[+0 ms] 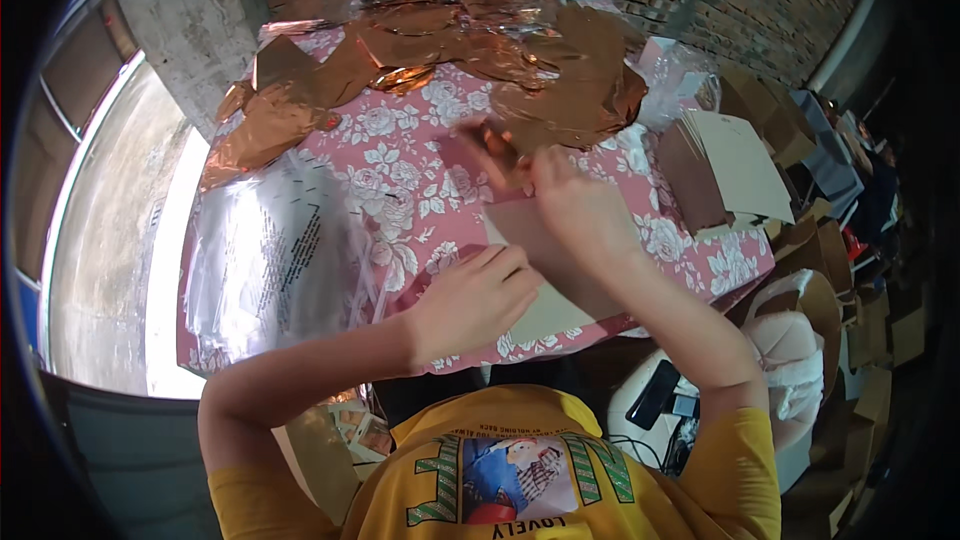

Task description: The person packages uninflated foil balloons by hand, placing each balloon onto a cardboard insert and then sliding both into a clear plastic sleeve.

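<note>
at the far left, beyond a rough grey concrete pillar (170, 30), daylight is coming in through a tall bright opening (110, 210). next to it, a table under a pink cloth with white flowers (425, 140) is filling the middle of the room. on its left end, a heap of clear, shiny plastic sleeves with black print (275, 260) is lying flat. behind that, crinkled copper-coloured foil sheets (400, 45) are spreading along the back of the table, overlapping one another.

near the front edge, the person in the yellow printed t-shirt (500, 470) is working with bare forearms. the left hand (478, 305) is resting, fingers bent, on the left side of a flat, pale grey-beige card sheet (550, 315); i cannot tell whether it is gripping the sheet or only pressing on it. just beyond the sheet's far edge, a small copper-coloured foil piece (495, 150), blurred, is hanging at the fingertips of the right hand (580, 210), which is pinching it.

farther right, a crumpled clear plastic bag (690, 80) is sitting behind a leaning stack of beige card sheets (735, 165). below the table's right side, a black phone (655, 393) is lying on a white seat (628, 400), and brown cardboard boxes (870, 330) are crowding the floor.
</note>
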`<control>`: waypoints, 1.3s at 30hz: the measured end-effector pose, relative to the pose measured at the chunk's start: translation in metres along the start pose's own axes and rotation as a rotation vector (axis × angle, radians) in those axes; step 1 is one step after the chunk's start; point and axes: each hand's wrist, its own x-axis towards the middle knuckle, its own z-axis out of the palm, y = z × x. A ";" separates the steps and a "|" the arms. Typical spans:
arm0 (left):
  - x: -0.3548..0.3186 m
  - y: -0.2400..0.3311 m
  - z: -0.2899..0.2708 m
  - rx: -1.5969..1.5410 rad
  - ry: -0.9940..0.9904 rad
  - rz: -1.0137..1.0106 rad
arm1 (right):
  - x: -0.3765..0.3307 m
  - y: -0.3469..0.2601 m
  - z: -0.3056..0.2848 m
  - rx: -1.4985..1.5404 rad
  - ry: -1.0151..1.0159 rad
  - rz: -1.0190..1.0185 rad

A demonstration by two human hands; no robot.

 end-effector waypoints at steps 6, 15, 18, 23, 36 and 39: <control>-0.028 -0.014 -0.055 0.106 0.129 -0.077 | -0.020 -0.025 0.017 0.072 0.091 -0.152; 0.024 -0.110 -0.041 0.064 0.183 -0.212 | -0.025 -0.020 0.018 0.229 0.035 -0.123; 0.036 -0.126 -0.039 -0.092 0.028 -0.408 | -0.026 -0.019 0.016 0.248 0.033 -0.115; 0.052 -0.163 -0.040 -0.191 0.016 -0.681 | -0.028 -0.021 0.012 0.260 0.037 -0.130; 0.046 -0.139 -0.040 -0.161 0.235 -0.733 | -0.022 -0.015 0.026 0.191 0.083 -0.248; 0.053 -0.133 -0.037 -0.117 0.163 -0.755 | -0.024 -0.015 0.015 0.249 -0.017 -0.188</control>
